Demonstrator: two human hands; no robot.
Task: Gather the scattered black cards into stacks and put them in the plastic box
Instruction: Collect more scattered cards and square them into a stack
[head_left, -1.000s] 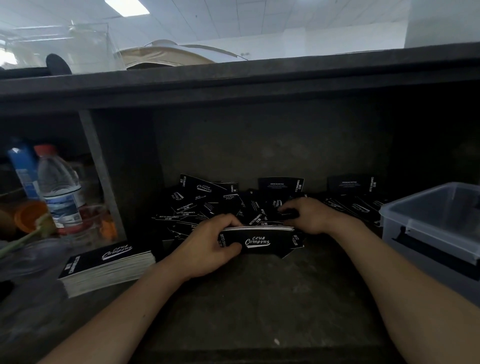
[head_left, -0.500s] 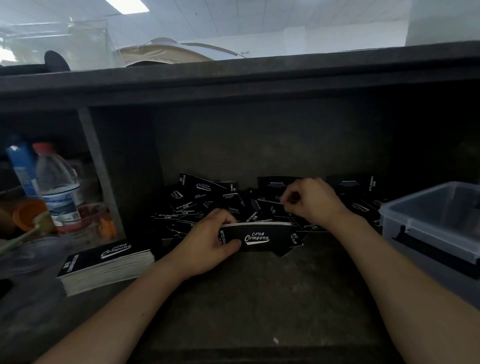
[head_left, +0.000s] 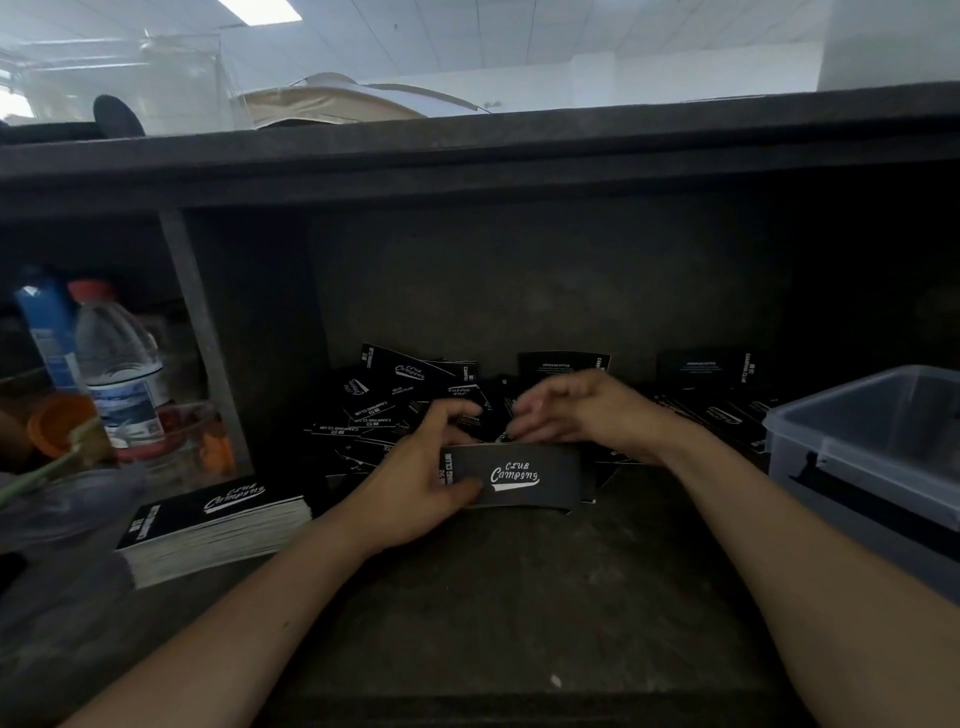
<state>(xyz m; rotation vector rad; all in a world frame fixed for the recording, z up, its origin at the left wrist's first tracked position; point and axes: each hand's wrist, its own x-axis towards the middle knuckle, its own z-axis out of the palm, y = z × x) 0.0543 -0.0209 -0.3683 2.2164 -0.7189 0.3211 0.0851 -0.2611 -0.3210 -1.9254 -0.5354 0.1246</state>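
**Black cards (head_left: 395, 410) want squaring before boxing**

On the dark tabletop (head_left: 519, 597), the plastic box (head_left: 857, 436) stands at the right edge of the frame. The loose cards lie heaped mid-frame against the back wall, and a finished stack (head_left: 218, 525) rests lower left. The left hand (head_left: 415, 483) grips a small stack (head_left: 519, 475) by its left end, thumb on the face. The right hand (head_left: 576, 410) hovers at the small stack's top edge, fingers loosely curled; blur hides whether they pinch a card. Adding a few cards at a time and tapping the edges flush should serve best.
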